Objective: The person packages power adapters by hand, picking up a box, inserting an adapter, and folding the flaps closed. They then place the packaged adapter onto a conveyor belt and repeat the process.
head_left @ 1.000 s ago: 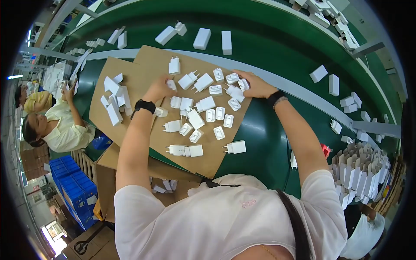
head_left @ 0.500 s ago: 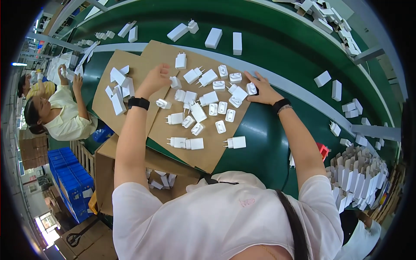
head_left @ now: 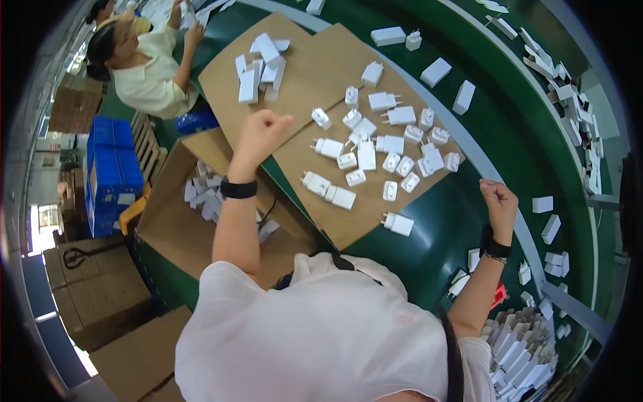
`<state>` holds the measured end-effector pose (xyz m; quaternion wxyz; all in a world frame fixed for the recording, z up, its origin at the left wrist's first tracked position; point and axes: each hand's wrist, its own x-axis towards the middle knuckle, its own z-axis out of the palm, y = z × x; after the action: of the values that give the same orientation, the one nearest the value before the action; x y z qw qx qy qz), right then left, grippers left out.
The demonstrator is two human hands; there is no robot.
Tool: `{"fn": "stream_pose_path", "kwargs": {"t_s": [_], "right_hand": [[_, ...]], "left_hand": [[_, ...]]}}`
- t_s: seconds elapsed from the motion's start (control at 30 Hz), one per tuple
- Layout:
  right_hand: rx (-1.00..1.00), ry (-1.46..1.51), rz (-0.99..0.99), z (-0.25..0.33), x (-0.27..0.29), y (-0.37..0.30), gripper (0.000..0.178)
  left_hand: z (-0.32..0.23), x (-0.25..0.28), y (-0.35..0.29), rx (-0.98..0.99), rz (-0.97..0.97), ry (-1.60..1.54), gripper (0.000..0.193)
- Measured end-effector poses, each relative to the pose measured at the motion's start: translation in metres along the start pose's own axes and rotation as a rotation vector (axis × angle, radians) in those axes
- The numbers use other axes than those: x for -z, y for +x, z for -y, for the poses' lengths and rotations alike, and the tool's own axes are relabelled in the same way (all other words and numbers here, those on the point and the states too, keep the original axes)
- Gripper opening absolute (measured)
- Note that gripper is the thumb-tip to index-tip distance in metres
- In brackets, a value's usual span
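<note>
White plug chargers [head_left: 366, 155] with two round pins lie scattered, some upright and some on their sides, on a brown cardboard sheet [head_left: 328, 224]. My left hand [head_left: 264, 134] hovers over the sheet's left part with its fingers curled in, and no object shows in it. It is between the chargers and a heap of white boxes [head_left: 248, 86]. Off the sheet's right edge, over the green table, my right hand [head_left: 501, 206] is closed with fingertips together, and nothing shows in it. One charger [head_left: 398, 224] lies at the sheet's near right corner.
An open carton [head_left: 171, 231] with white boxes stands at my left. White boxes [head_left: 463, 97] lie on the green conveyor belt [head_left: 502, 124] beyond a grey rail. A stack of open white boxes [head_left: 519, 348] is at the lower right. A co-worker [head_left: 144, 74] sits far left.
The view has turned, so the sheet appears shifted. My right hand has drawn away from the charger at the sheet's right edge. My left hand has left the chargers and curled its fingers.
</note>
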<state>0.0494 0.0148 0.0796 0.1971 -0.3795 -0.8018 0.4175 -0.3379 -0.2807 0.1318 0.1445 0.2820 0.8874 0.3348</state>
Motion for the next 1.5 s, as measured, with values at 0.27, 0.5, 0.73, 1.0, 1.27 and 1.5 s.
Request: {"fn": "stream_pose_path", "kwargs": {"t_s": [0.27,0.5,0.73,1.0,1.27,1.5], "right_hand": [[0.143,0.392,-0.042,0.087,0.007,-0.012,0.027],[0.152,0.102,0.247,0.179,0.033,0.039,0.043],[-0.044,-0.277,0.188,0.089,0.054,0.211,0.045],[0.300,-0.673,0.082,0.018,-0.121,0.347,0.081],[0.460,-0.671,0.125,0.024,-0.123,0.335,0.015],[0.081,0.774,0.217,0.130,-0.007,0.138,0.054]], "left_hand": [[0.092,0.024,0.064,-0.161,-0.455,0.300,0.040],[0.178,0.012,0.185,-0.004,-0.178,0.279,0.047],[0.055,0.002,0.099,-0.002,-0.314,-0.082,0.038],[0.011,-0.018,0.003,0.230,-0.037,-0.310,0.048],[-0.022,-0.041,-0.015,0.185,0.117,-0.352,0.060],[-0.091,-0.088,-0.021,-0.225,0.221,-0.311,0.083]]}}
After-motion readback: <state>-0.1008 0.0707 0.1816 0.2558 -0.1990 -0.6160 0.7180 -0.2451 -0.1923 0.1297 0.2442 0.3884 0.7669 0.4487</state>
